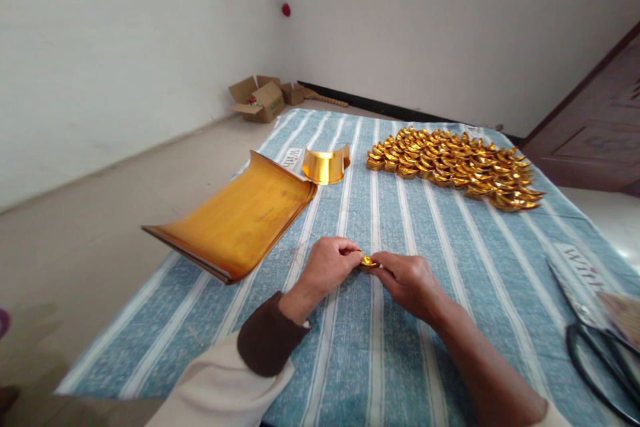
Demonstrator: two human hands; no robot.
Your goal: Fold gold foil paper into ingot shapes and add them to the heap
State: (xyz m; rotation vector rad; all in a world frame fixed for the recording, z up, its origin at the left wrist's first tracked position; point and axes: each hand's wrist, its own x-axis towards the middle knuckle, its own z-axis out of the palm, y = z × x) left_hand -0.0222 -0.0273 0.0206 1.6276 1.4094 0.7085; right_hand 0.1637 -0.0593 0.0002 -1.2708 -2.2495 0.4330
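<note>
Between my two hands is a small gold foil paper ingot (369, 261), low over the striped cloth. My left hand (330, 265) pinches its left end with thumb and forefinger. At the other end, my right hand (411, 280) grips it the same way. The fingers partly cover the ingot's sides. Beyond my left hand lies a stack of gold paper sheets (235, 213) with curling edges. A curved strip of shiny gold paper (324, 167) stands just past the stack. Many finished gold paper ingots (450, 163) sit in packed rows at the far right.
Black-handled scissors (583, 313) lie at the right edge, beside a partly seen brownish item (623, 313). A blue and white striped tablecloth (350, 360) covers the table. An open cardboard box (267, 101) stands on the floor near the wall.
</note>
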